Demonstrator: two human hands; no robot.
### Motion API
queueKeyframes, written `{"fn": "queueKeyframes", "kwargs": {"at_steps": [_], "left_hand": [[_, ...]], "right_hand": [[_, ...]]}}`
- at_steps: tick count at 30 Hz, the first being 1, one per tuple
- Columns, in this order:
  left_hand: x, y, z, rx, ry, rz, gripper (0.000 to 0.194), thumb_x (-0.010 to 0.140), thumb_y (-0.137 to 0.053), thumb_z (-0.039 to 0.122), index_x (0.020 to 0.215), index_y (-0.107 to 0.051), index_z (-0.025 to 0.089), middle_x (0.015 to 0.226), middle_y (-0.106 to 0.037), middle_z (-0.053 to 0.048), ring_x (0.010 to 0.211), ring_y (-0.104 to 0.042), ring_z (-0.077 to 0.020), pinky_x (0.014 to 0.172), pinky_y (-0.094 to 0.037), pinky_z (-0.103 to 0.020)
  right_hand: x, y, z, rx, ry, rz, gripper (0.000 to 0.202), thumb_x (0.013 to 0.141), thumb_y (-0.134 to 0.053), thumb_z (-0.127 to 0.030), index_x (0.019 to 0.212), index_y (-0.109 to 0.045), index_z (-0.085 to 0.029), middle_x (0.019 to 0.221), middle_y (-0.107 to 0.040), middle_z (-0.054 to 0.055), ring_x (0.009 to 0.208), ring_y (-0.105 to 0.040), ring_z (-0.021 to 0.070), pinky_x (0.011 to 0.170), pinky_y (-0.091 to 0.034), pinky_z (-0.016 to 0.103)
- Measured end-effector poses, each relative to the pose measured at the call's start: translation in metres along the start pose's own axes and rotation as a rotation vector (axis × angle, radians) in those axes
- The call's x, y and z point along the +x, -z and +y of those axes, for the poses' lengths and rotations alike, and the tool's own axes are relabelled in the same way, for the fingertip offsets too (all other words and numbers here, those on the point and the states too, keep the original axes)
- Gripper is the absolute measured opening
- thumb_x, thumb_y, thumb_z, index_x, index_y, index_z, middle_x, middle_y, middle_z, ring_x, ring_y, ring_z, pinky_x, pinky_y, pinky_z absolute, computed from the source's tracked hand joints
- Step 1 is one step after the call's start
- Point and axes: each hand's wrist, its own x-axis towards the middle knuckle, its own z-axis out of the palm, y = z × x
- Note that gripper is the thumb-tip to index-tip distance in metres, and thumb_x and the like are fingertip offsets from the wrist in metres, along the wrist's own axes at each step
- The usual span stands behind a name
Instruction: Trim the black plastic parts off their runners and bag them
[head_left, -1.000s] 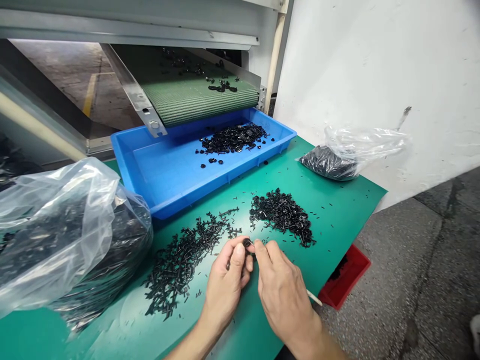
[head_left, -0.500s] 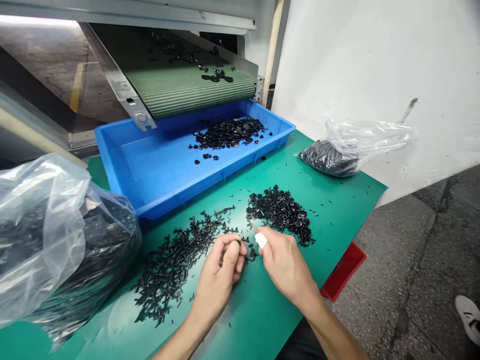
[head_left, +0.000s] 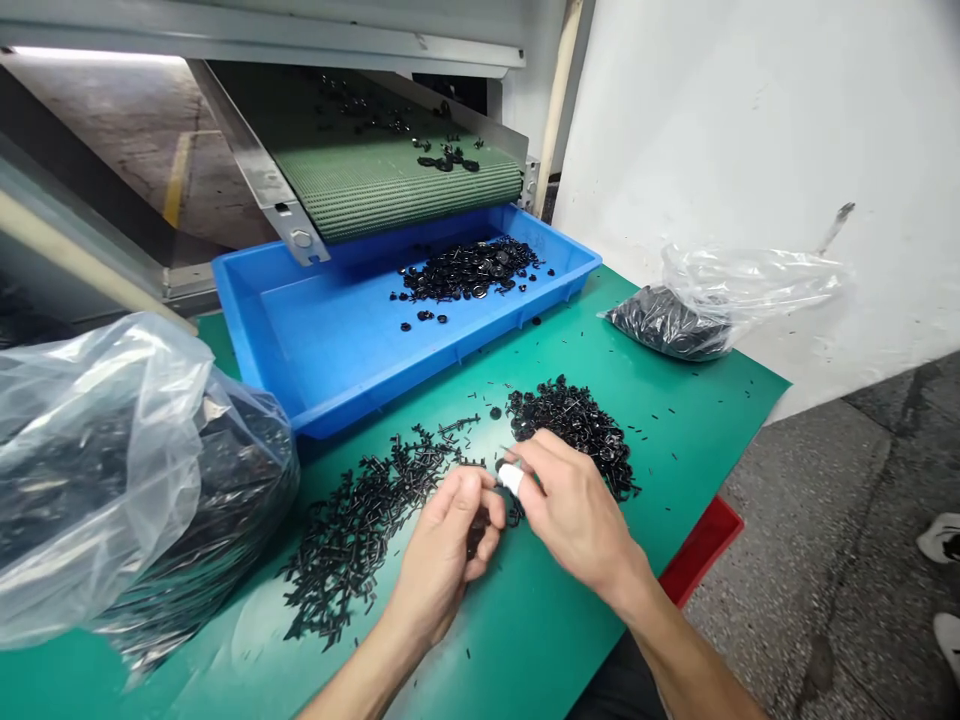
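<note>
Well, the small black piece point(head_left: 500, 465) sits pinched between finger and thumb of my right hand point(head_left: 574, 500); I think it is light, hard and maybe slippery, so its edge seems best to hold. That hand hangs, back up, over the green table point(head_left: 517, 620), and just beside it my left hand point(head_left: 441, 535) curls loosely round some dark bits point(head_left: 474, 540).

No text, label, brand or number can be read. The nearest thing to a sign is a plain yellow stripe point(head_left: 178, 180) on the floor point(head_left: 139, 145) to the left of the belt point(head_left: 405, 190). The dark mark on the white panel point(head_left: 720, 130) looks like a smear, without legible letters. A dark patch on a shoe point(head_left: 934, 540) at the right edge is too small to make out.
</note>
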Motion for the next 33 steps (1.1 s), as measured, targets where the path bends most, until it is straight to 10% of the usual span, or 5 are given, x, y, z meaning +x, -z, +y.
{"fn": "queueKeyframes", "kwargs": {"at_steps": [12, 19, 33], "left_hand": [[0.000, 0.001, -0.001, -0.095, 0.020, -0.025, 0.027, 0.086, -0.063, 0.040, 0.091, -0.065, 0.014, 0.072, -0.052, 0.000, 0.051, -0.037, -0.0046, 0.036, -0.020, -0.012], [-0.005, -0.006, -0.007, -0.103, 0.015, 0.038, 0.027, 0.085, -0.064, 0.042, 0.095, -0.065, 0.016, 0.070, -0.053, 0.001, 0.049, -0.035, -0.0046, 0.036, -0.020, -0.012], [-0.014, -0.013, -0.011, -0.058, -0.037, 0.061, 0.029, 0.084, -0.064, 0.045, 0.089, -0.063, 0.017, 0.068, -0.053, 0.002, 0.051, -0.034, -0.0060, 0.040, -0.023, -0.014]], "right_hand": [[-0.046, 0.008, -0.011, 0.052, 0.090, -0.035, 0.047, 0.089, -0.033, -0.004, 0.132, -0.047, -0.015, 0.097, -0.062, 0.007, 0.080, -0.060, 0.0194, 0.068, -0.048, 0.031], [-0.055, -0.011, -0.016, -0.175, 0.102, 0.165, 0.034, 0.093, -0.032, -0.006, 0.111, -0.059, -0.014, 0.082, -0.062, 0.007, 0.072, -0.060, 0.0216, 0.060, -0.045, 0.032], [-0.059, -0.017, -0.026, -0.160, 0.051, 0.136, 0.036, 0.091, -0.037, -0.004, 0.122, -0.051, -0.014, 0.093, -0.060, 0.008, 0.080, -0.061, 0.0203, 0.067, -0.050, 0.032]]}}
